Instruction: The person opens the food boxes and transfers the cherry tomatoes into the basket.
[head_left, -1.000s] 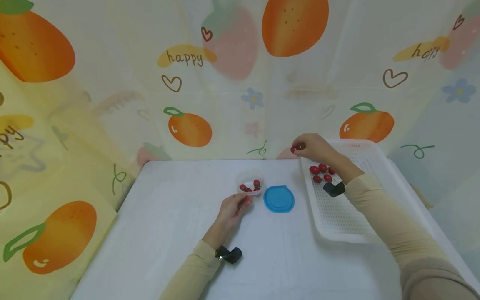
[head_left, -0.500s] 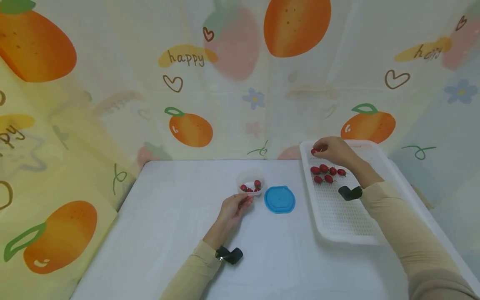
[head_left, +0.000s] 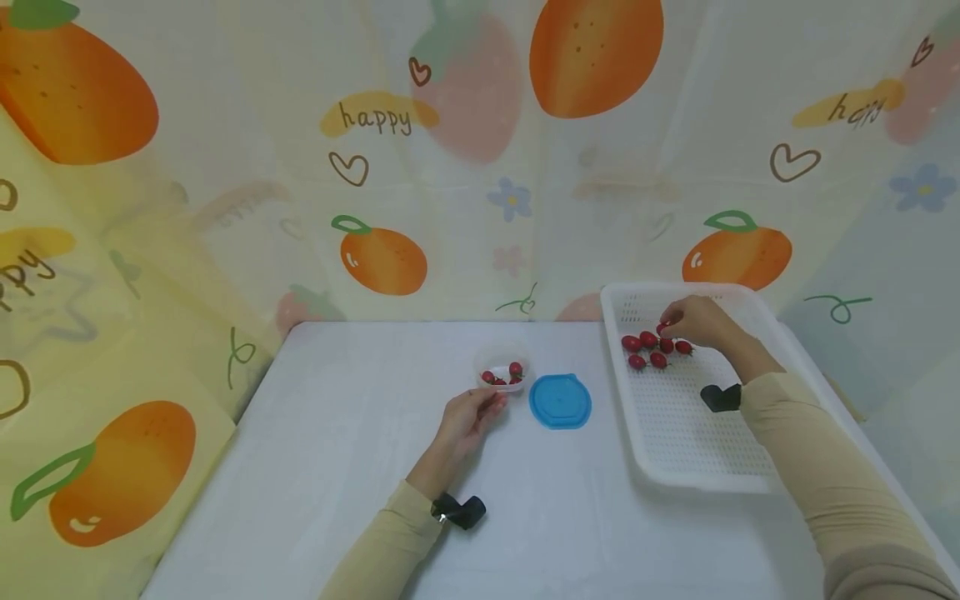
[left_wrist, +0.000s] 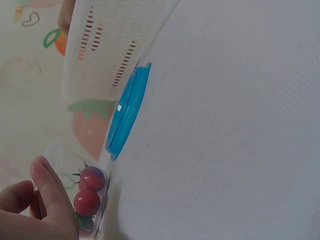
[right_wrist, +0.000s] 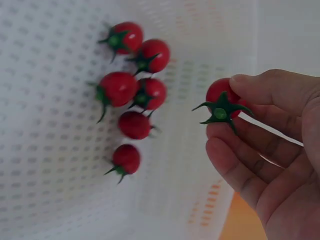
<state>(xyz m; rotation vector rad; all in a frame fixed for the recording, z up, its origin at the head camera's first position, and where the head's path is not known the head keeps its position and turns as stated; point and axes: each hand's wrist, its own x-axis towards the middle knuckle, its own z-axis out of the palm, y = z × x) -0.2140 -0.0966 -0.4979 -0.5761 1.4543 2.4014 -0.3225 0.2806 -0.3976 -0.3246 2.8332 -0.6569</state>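
My right hand [head_left: 701, 321] pinches a cherry tomato [right_wrist: 222, 97] with a green star-shaped stem, over the far part of a white perforated basket [head_left: 637, 454]. Below it in the basket lie several more cherry tomatoes [right_wrist: 119, 89]. Left of the basket, my left hand [head_left: 465, 421] holds the near rim of a small clear plastic container [head_left: 501, 354] between thumb and fingers. Inside that container sit several cherry tomatoes [left_wrist: 87, 202], partly covered by the hand in the left wrist view. A round blue lid [head_left: 560, 402] lies flat between container and basket.
A white cloth covers the table [head_left: 330, 417]. Behind it hangs a fruit-printed curtain [head_left: 457, 192], which also runs along the left side. The basket's raised wall [left_wrist: 95, 85] stands just beyond the lid in the left wrist view.
My right hand has carried its cherry tomato rightward from outside the basket's far left corner to over the tomatoes in it, and lowered. The left hand stays at the container.
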